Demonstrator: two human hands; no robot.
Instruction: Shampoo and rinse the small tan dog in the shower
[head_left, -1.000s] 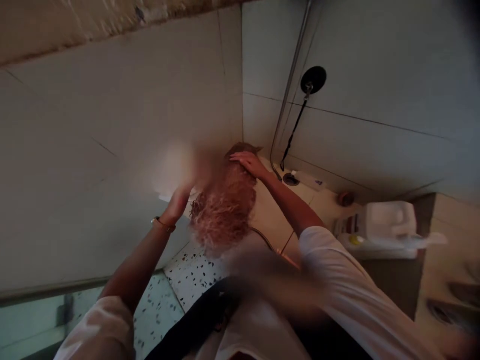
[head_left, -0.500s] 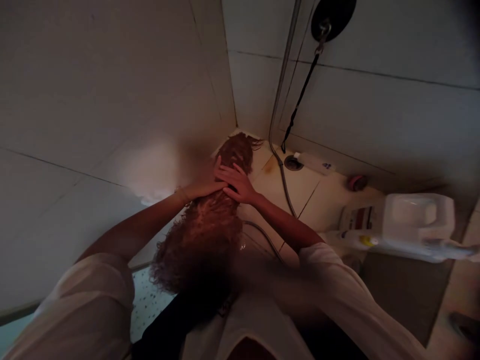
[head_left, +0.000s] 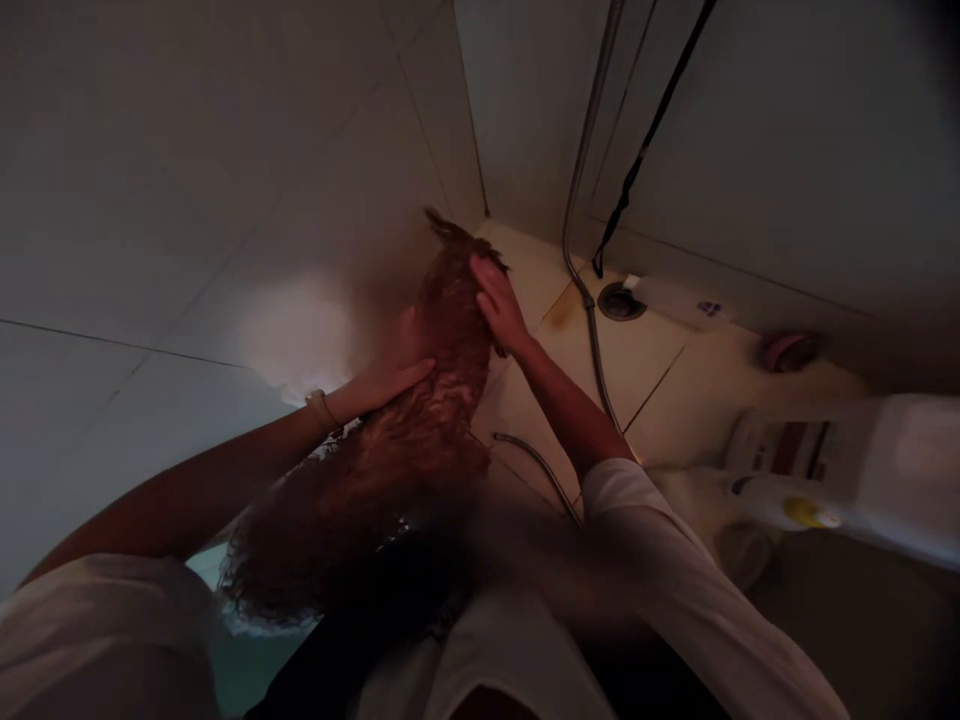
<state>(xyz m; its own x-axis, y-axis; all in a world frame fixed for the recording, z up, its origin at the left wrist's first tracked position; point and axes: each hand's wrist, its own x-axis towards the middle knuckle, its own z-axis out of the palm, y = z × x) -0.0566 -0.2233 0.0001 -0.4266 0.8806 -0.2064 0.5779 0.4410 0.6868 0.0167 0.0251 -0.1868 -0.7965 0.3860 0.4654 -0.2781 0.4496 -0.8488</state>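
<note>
Both of your hands lie on a wet, curly-coated dog [head_left: 420, 400] standing in the tiled corner. Its long axis runs from your lap up toward the corner, the far end pointing at the wall joint; which end is the head you cannot tell. Your left hand [head_left: 382, 385] rests flat on its near flank, fingers together. Your right hand [head_left: 499, 310] presses open-palmed on the far end, pinching nothing. Half a second ago both hands met at mid-body; now the right has slid farther up. A hose [head_left: 592, 330] runs beside a floor drain [head_left: 621, 301].
</note>
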